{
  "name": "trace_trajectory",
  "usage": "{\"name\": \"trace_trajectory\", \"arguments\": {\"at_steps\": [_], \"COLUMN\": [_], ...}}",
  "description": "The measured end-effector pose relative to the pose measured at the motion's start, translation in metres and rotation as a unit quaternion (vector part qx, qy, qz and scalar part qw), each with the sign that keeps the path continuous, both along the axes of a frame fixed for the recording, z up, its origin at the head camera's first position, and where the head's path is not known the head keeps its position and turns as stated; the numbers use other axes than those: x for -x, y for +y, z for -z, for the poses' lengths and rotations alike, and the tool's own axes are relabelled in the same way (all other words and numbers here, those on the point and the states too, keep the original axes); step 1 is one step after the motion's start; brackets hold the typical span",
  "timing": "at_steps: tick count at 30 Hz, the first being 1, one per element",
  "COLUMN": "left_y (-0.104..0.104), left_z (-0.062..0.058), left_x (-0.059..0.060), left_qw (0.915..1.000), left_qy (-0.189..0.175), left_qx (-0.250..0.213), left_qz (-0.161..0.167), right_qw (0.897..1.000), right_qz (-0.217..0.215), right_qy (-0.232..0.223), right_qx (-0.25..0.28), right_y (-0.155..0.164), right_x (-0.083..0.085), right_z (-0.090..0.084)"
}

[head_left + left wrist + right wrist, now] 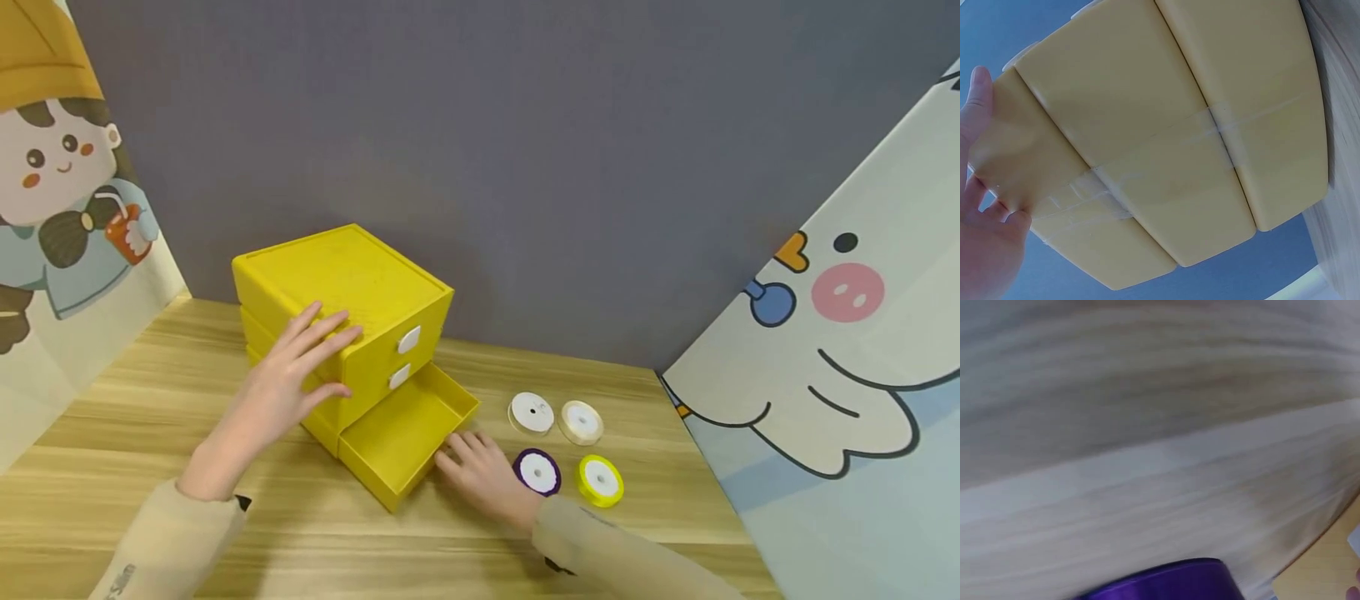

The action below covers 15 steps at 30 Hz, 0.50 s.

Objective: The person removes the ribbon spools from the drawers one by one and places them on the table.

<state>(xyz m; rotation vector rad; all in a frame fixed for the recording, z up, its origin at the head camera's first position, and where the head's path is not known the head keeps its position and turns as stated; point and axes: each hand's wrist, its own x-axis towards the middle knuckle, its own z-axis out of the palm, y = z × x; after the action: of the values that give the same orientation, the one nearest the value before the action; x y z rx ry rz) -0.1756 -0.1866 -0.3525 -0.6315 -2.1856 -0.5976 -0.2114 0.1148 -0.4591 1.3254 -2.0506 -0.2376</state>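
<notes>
A yellow drawer cabinet (345,279) has its bottom drawer (412,425) pulled out. My left hand (288,371) rests on the cabinet's near top edge, fingers spread over the top and thumb toward the front. In the left wrist view, that hand (991,237) lies along the edge of the cabinet's side (1129,125). My right hand (487,479) is at the drawer's front panel, fingers loosely bent. The right wrist view catches fingertips (1352,593) beside a white handle (1355,540). Just right of this hand lies a purple ribbon spool (537,472), partly covered by it.
Farther right on the wooden table (337,542) lie a yellow ribbon spool (601,480), a cream spool (581,422) and a white spool (531,413). A grey wall (510,167) stands behind, with cartoon-printed panels at left (75,208) and right (847,358).
</notes>
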Motion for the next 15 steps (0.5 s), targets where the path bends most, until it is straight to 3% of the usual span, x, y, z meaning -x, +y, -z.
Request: {"name": "trace_trajectory", "arguments": {"at_steps": [8,15], "left_y": [-0.001,-0.001], "left_z": [0.002,-0.003], "left_x": [-0.001,0.000], "left_qw": [1.0000,0.9997], "left_qy": [-0.005,-0.004], "left_qx": [0.008,0.022], "left_qz": [-0.002,-0.010], "right_qw": [0.999,0.997], "right_qz": [-0.006,0.017], "right_qy": [0.026,0.046], "right_qx": [0.035,0.054], "right_y": [-0.024,-0.054], "right_x": [0.014,0.026], "right_z": [0.006,0.007]}}
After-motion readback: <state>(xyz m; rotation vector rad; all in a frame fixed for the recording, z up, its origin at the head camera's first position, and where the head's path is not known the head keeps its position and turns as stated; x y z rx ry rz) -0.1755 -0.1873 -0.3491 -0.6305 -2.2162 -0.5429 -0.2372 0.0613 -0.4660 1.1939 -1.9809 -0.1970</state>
